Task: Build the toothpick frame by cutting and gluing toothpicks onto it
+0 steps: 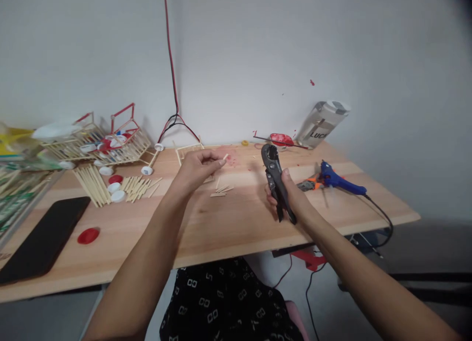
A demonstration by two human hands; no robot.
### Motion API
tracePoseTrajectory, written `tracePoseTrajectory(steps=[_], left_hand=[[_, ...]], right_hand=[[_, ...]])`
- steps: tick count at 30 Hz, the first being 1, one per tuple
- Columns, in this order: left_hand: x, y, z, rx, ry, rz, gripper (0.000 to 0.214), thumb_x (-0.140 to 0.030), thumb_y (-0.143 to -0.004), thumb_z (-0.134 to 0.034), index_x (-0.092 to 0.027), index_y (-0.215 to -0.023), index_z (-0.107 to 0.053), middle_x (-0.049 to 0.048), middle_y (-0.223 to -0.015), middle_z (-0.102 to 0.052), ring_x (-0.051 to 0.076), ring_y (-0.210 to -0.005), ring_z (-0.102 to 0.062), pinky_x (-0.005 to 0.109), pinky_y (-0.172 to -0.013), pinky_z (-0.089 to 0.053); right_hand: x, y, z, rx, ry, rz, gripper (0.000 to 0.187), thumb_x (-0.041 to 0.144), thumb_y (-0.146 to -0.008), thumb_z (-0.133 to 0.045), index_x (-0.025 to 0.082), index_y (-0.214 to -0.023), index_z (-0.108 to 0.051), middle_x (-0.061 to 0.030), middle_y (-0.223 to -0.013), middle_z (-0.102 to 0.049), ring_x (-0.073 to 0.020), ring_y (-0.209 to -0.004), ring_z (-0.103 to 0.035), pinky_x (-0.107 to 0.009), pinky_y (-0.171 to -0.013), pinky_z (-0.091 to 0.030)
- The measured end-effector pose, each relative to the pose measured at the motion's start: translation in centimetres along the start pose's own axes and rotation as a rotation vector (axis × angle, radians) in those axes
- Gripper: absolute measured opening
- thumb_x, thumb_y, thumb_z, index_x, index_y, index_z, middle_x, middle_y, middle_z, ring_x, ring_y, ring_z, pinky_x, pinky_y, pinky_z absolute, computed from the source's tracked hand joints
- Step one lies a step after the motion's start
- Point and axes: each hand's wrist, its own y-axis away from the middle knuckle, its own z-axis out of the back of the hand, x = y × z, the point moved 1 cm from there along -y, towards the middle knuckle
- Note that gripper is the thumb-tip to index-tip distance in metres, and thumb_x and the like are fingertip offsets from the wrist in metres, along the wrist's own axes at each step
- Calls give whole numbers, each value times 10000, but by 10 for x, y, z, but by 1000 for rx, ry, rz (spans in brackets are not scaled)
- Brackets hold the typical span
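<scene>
Between the thumb and forefinger of my left hand (199,170) is a short pale wooden stick (225,157), its tip poking out to the right. My right hand (293,191) is wrapped round the handles of a black plier-like cutter (277,180), its rounded head pointing up and away from me. The cutter and the stick are apart. Below my left hand, several short cut sticks (221,190) lie on the wooden table (228,228). A small stick frame (180,152) stands partly hidden behind that hand.
Stick-built carts (125,144) with bottle-cap wheels stand at the back left, near long sticks (92,184), short sticks (140,187) and a red cap (88,236). A black phone (46,238) lies front left. A blue glue gun (341,180), orange-handled pliers (309,184) and a tilted container (322,125) are right.
</scene>
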Motion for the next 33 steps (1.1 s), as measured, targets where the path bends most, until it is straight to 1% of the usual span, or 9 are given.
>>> tracePoseTrajectory(steps=[2,4,8,11,15,19,23,29,33], left_hand=[[3,0,5,71,-177,-7,192,-320,-728,-698,-130,-745,-683,-7,-624,-588,84,-532,-466,212,-514,-340],[7,3,7,120,-332,1,160,-291,-727,-683,-131,-716,-687,-2,-615,-594,98,-551,-485,220,-537,-340],[18,18,8,120,-558,17,110,-244,-715,-671,-148,-661,-677,-9,-586,-584,117,-578,-498,230,-565,-321],[27,31,5,63,-652,22,125,-241,-724,-669,-162,-628,-655,-15,-559,-555,125,-574,-477,241,-570,-298],[40,40,-2,-54,-671,0,114,-218,-750,-647,-175,-646,-657,17,-634,-604,157,-644,-509,275,-629,-320],[49,40,-9,-104,-649,-28,86,-217,-772,-634,-178,-709,-679,40,-716,-642,175,-704,-548,294,-671,-350],[51,41,-10,-114,-690,-44,81,-231,-784,-634,-185,-747,-688,42,-746,-658,178,-727,-565,294,-685,-372],[51,41,-5,-101,-712,18,91,-240,-783,-637,-177,-756,-698,58,-779,-684,193,-750,-589,306,-699,-391],[49,40,-3,-78,-704,41,112,-227,-795,-610,-176,-779,-708,61,-794,-703,204,-774,-606,308,-706,-395]], right_hand=[[-5,-6,-10,8,-187,-42,716,855,-777,-188,216,-626,-471,33,-451,-393,-103,-355,-360,-236,-349,-306],[-9,-10,-17,8,-280,-55,705,847,-780,-245,205,-620,-488,31,-449,-410,-97,-352,-380,-227,-352,-308],[-19,-16,-19,9,-286,-50,725,861,-766,-241,203,-621,-510,30,-426,-426,-102,-331,-375,-237,-344,-306],[-22,-18,-16,-7,-250,-32,734,858,-773,-219,205,-634,-523,20,-437,-449,-111,-354,-396,-243,-361,-328],[-21,-18,-13,-1,-211,-6,746,856,-775,-212,201,-624,-535,6,-451,-468,-115,-380,-421,-243,-379,-343],[-18,-17,-11,-6,-185,1,751,845,-787,-198,199,-631,-547,-3,-468,-486,-122,-403,-450,-246,-407,-376],[-18,-16,-9,-11,-166,7,753,839,-793,-200,197,-634,-560,-14,-483,-510,-131,-423,-474,-253,-427,-400],[-19,-15,-7,-1,-177,32,756,831,-802,-212,189,-629,-574,-17,-492,-520,-131,-429,-492,-253,-438,-412],[-18,-15,-7,-11,-204,-6,756,825,-808,-199,191,-649,-579,-17,-500,-525,-133,-431,-498,-254,-436,-416]])
